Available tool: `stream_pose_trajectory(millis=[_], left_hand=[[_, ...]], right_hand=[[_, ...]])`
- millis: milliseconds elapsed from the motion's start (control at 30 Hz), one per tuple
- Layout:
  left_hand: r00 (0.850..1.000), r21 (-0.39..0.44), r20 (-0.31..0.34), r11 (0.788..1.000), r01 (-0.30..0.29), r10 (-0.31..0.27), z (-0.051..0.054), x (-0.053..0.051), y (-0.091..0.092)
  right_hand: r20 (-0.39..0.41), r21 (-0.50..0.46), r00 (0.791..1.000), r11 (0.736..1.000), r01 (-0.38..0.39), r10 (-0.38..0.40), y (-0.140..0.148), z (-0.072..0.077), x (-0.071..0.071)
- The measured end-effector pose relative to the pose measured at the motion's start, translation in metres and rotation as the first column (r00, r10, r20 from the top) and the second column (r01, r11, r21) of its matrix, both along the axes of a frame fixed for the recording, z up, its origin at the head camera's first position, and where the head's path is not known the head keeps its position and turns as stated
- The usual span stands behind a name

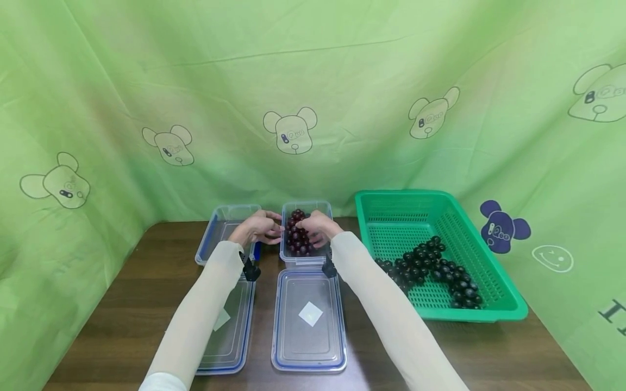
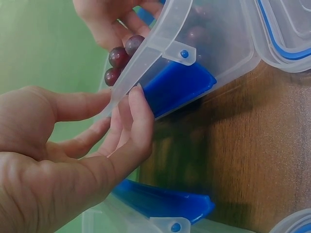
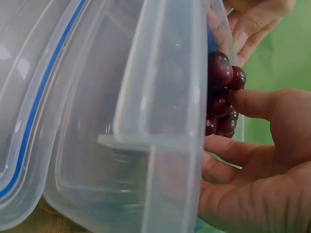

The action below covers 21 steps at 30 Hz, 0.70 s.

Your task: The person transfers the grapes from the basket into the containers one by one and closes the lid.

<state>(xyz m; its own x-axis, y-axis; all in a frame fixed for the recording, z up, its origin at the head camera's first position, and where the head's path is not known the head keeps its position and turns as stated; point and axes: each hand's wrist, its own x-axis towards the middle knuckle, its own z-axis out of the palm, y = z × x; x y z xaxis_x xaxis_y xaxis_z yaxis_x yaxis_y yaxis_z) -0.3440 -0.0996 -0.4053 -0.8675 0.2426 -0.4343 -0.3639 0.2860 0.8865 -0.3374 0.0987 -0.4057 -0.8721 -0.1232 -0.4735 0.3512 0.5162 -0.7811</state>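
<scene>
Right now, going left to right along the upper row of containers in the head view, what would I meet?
Left clear container → left hand → bunch of dark red grapes → right hand → green basket

The distant head view looks down toward twelve; close wrist views share the grape box (image 1: 305, 261) from eight and five o'clock.

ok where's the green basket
In the head view, the green basket stands at the right of the table, right of the plastic box that the right hand reaches into.
</scene>
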Motion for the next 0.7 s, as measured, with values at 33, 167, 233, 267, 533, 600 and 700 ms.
stream_pose_trajectory(millis=[33,167,233,267,533,600,700], left_hand=[[1.000,0.001,0.000,1.000,0.002,-0.002,0.000,0.000,0.000],[1.000,0.005,0.003,1.000,0.007,-0.007,-0.001,0.000,-0.001],[1.000,0.006,0.005,1.000,0.009,-0.009,-0.001,0.000,-0.001],[1.000,0.007,0.007,1.000,0.010,-0.010,-0.001,0.000,-0.001],[1.000,0.031,0.013,0.999,0.019,-0.019,-0.001,0.001,-0.002],[1.000,0.035,0.010,0.999,0.019,-0.019,-0.001,0.001,-0.002],[1.000,0.039,0.012,0.999,0.025,-0.025,-0.001,0.001,-0.003]], right_hand=[[-0.004,0.004,1.000,1.000,0.002,-0.002,0.000,0.001,0.001],[-0.027,0.040,1.000,0.999,0.004,-0.003,-0.002,0.014,0.004],[-0.050,0.061,0.999,0.998,-0.004,0.007,-0.003,0.026,0.007],[-0.065,0.064,0.998,0.998,-0.012,0.017,-0.002,0.033,0.008],[-0.213,0.065,0.968,0.991,-0.121,0.132,0.024,0.088,0.018],[-0.263,0.114,0.947,0.980,-0.161,0.187,0.034,0.098,0.023],[-0.315,0.187,0.913,0.960,-0.206,0.257,0.053,0.109,0.031]])
